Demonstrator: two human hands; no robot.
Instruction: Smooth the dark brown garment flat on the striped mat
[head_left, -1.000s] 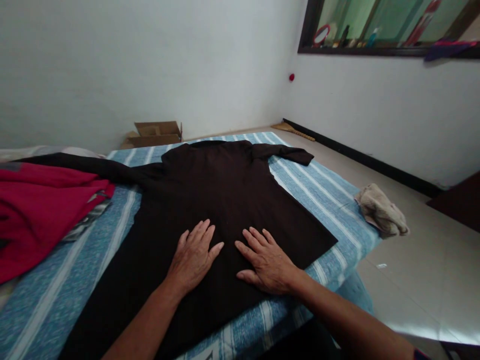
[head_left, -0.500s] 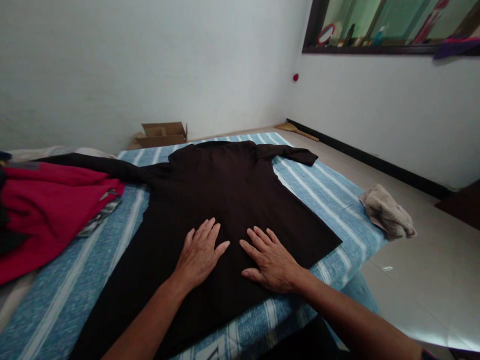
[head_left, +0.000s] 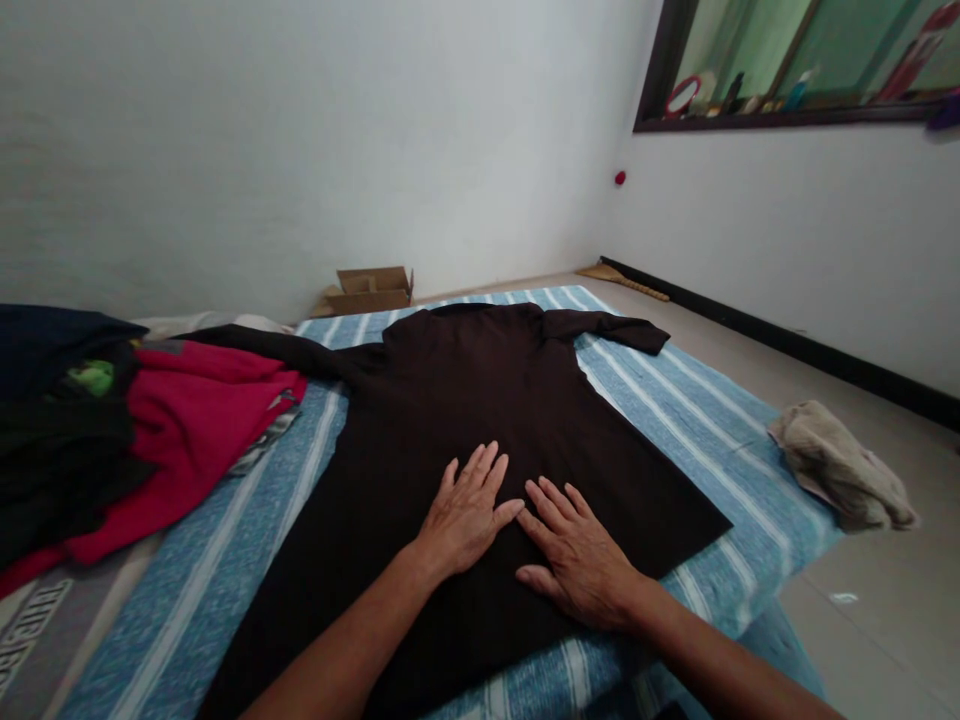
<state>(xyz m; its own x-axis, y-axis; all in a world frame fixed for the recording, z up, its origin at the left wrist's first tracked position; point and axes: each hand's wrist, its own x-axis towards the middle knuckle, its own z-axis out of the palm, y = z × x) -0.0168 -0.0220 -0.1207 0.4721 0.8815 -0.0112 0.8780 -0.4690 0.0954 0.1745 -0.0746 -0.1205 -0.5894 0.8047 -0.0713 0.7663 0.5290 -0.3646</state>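
A dark brown long-sleeved garment (head_left: 465,390) lies spread out on a blue-and-white striped cover (head_left: 697,400), its collar at the far end and its wide hem toward me. My left hand (head_left: 469,510) rests flat on the lower middle of the cloth with fingers stretched out. Beside it my right hand (head_left: 574,550) also lies flat on the cloth, fingers a little spread. The left thumb tip comes close to the right fingers; whether they touch I cannot tell. Neither hand grips anything.
To the left is a heap of clothes with a red garment (head_left: 195,420) and dark cloth (head_left: 60,460). A grey-beige towel (head_left: 840,465) hangs at the right edge. An open cardboard box (head_left: 373,290) stands by the wall. A broom (head_left: 626,278) lies on the floor.
The view has turned left, so things sit further right and more of the clothes heap shows. My hands are closer together on the garment, both still flat.
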